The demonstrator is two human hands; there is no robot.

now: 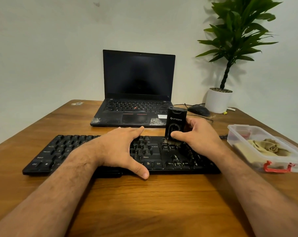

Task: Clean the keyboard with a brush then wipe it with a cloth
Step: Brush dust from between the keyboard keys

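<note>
A black full-size keyboard (62, 152) lies across the wooden table (144, 202) in front of me. My left hand (121, 147) lies flat on its middle keys, fingers spread and thumb at the front edge. My right hand (197, 135) grips a black rectangular brush (176, 122) upright, its pale bristles touching the keys at the upper right of the keyboard. A tan cloth (264, 146) lies folded in a clear plastic box (238, 129) at the right.
An open black laptop (138, 86) with a dark screen stands behind the keyboard. A black wired mouse (198, 110) and a potted plant in a white pot (218, 100) sit at the back right. The box has red clips at its near end.
</note>
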